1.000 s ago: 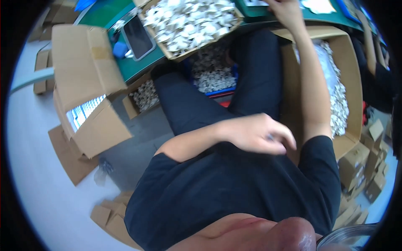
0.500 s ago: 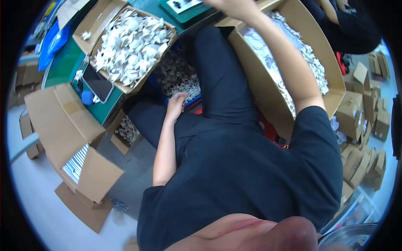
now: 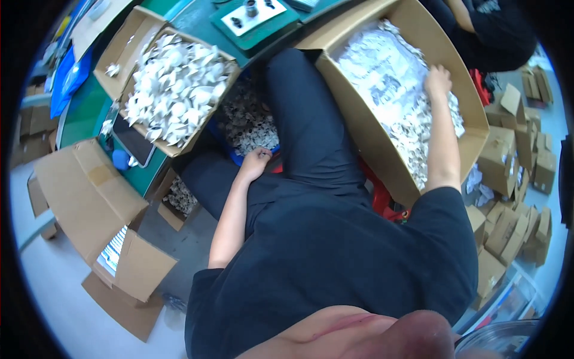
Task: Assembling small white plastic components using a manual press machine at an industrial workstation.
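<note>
While an open carton [image 3: 86, 179] sits at the far left, let's pick up the left arm [image 3: 230, 221], bare below its short black sleeve, slanting up and inward over the lap. Elbow low by the side, wrist lying along the left thigh [image 3: 200, 173]: a relaxed line. At its end, the left hand [image 3: 257, 163] rests beside the blue bin [image 3: 237, 160] of small parts, fingers half curled. Anything tucked inside? From where I stand, I cannot tell.

Just above, on the green table [image 3: 78, 122], a shallow box [image 3: 127, 48] is heaped with winged white pieces [image 3: 173, 90], with a phone [image 3: 133, 141] close by and neither hand near the heap. Further along the table, there's a white plate [image 3: 263, 19] on a green block.

Now across to the big cardboard box [image 3: 459, 60], and here's the right arm [image 3: 442, 146], stretched well forward, slightly bent, forearm passing over the box's contents. Inside the box is the right hand [image 3: 438, 84], back up, over the small white pieces [image 3: 412, 146] that lie along the right side and the near end, just beside a clear plastic bag [image 3: 379, 69]. Its fingers are bent, neither flat nor a fist; the tips are too small to read, so whether they grip a piece, I cannot tell.
</note>
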The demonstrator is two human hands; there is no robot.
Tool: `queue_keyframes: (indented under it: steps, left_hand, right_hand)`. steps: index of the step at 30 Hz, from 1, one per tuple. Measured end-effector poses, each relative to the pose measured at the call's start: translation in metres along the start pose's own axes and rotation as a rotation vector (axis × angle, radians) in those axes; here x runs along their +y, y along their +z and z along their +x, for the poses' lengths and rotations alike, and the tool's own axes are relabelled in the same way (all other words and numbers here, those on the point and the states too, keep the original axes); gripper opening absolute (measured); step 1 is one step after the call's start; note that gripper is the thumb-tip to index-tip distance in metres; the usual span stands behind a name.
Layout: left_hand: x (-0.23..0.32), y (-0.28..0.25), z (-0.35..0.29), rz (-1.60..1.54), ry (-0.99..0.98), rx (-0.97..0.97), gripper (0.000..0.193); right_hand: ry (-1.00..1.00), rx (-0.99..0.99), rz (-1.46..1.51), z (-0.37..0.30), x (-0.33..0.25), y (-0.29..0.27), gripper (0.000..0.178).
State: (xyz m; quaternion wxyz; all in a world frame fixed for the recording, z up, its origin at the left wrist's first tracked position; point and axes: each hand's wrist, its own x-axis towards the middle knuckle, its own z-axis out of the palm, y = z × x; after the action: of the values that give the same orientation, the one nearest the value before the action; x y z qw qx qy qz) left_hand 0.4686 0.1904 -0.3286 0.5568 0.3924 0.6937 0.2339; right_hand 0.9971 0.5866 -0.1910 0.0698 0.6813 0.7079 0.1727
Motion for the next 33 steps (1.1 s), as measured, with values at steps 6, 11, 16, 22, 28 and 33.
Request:
queue_keyframes:
  steps: [6, 11, 16, 22, 28, 33]
  left_hand:
    - [0.002, 0.006, 0.015, 0.113, 0.022, 0.013, 0.028]
    - [-0.001, 0.005, 0.008, 0.148, 0.043, 0.052, 0.029]
    - [-0.002, -0.001, 0.002, 0.159, 0.01, 0.04, 0.028]
    - [0.015, 0.001, 0.004, 0.181, 0.052, -0.013, 0.028]
    - [0.017, -0.006, -0.004, 0.109, 0.042, 0.018, 0.029]
    - [0.021, -0.012, -0.006, 0.102, 0.014, 0.014, 0.029]
  right_hand:
    - [-0.042, 0.038, 0.166, 0.002, 0.059, 0.015, 0.025]
    - [0.079, 0.14, 0.672, 0.012, 0.034, -0.015, 0.028]
    - [-0.022, -0.028, 1.589, 0.023, -0.065, -0.125, 0.028]
    - [-0.537, -0.349, 1.885, 0.005, -0.239, -0.274, 0.044]
    - [-0.37, -0.367, 1.723, 0.016, -0.306, -0.305, 0.028]
    - [-0.36, -0.526, 1.34, 0.015, -0.316, -0.327, 0.024]
